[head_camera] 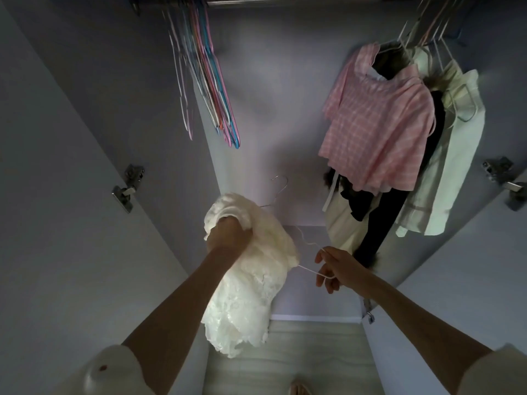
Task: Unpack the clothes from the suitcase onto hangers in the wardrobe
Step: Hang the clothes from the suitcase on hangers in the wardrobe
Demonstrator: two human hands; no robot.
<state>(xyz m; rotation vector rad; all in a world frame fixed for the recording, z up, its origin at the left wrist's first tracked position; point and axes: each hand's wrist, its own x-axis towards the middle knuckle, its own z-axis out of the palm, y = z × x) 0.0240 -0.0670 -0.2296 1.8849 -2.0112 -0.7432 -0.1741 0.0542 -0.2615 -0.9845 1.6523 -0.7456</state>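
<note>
A cream lace garment (251, 283) hangs bunched in front of the open wardrobe. My left hand (228, 233) grips its upper part from inside the fabric. A thin white wire hanger (309, 270) runs through the garment; its metal hook (281, 183) sticks up above the cloth. My right hand (333, 267) pinches the hanger's right end, just right of the garment. The suitcase is out of view.
Several empty pink and blue hangers (205, 81) hang from the rail at upper left. A pink checked top (379, 124), dark clothes and white garments (450, 166) hang at the right. Open doors with hinges (127, 188) flank both sides. The wardrobe's middle is free.
</note>
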